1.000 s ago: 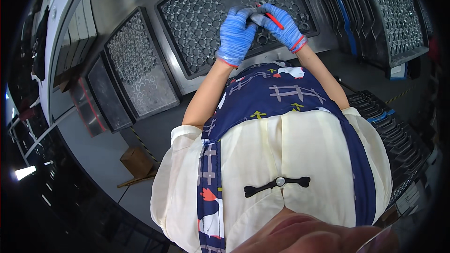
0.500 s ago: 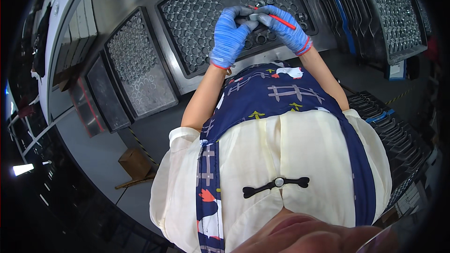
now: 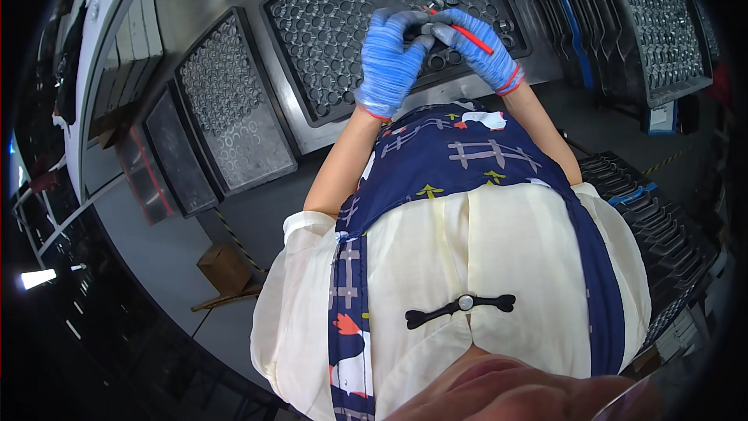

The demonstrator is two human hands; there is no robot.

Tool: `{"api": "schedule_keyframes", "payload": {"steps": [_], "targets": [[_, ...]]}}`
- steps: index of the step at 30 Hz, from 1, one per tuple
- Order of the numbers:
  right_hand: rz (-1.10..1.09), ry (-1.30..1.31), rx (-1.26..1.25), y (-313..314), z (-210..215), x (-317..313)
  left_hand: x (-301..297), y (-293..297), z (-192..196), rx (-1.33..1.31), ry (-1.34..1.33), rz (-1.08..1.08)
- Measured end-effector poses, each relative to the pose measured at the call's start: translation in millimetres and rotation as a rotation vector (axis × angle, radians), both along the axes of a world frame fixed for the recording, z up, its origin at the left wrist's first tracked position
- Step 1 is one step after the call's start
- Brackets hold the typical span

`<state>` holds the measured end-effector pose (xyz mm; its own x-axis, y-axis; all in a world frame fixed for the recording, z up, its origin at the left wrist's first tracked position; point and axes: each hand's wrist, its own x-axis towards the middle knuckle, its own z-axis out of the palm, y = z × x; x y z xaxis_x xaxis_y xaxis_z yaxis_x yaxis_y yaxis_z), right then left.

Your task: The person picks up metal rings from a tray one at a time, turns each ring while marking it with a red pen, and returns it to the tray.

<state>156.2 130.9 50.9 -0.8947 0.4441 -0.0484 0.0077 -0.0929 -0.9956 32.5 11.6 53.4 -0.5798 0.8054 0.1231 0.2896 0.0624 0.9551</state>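
Observation:
My left hand [image 3: 387, 58], in a blue glove with grey fingertips, is closed, its thumb and fingers pinched together over a black tray [image 3: 343, 113] of metal rings [image 3: 335, 45]. What it pinches is hidden by the fingers. Gloved the same way, my right hand [image 3: 485, 56] meets it fingertip to fingertip. A thin red pen-like tool [image 3: 474, 39] lies in the right hand's grip, slanting from the fingertips back across the hand. Some rings lie loosely around the hands at the tray's right part.
Left of the main tray, another tray [image 3: 261, 175] is partly filled with rings, beside a dark tray [image 3: 187, 187]. At right stand stacked black trays [image 3: 573, 23] and a tray of shiny parts [image 3: 662, 31]. More black racks [image 3: 654, 218] stand lower right. A cardboard box [image 3: 224, 269] sits lower left.
My left hand has turned slightly, its fingers closing further over the pinch, so the bit of metal seen there before is covered. My right hand has shifted very little and keeps the red tool.

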Motion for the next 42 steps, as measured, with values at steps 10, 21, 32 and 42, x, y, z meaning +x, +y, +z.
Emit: {"api": "schedule_keyframes", "payload": {"steps": [10,21,32,42], "targets": [[-0.037,0.011,-0.125,3.3,-4.9,0.8,-0.5,2.4,-1.5,0.047,-0.434,-0.013],[0.007,-0.028,-0.057,5.5,5.7,-3.0,-2.5,1.8,-1.1,0.025,-0.158,-0.017],[0.019,-0.029,0.026,10.6,4.2,-3.5,-3.2,4.6,6.2,-0.024,0.022,-0.008],[0.023,0.010,-0.055,14.3,1.1,-10.7,-11.7,6.3,12.8,0.051,-0.626,0.022]]}}
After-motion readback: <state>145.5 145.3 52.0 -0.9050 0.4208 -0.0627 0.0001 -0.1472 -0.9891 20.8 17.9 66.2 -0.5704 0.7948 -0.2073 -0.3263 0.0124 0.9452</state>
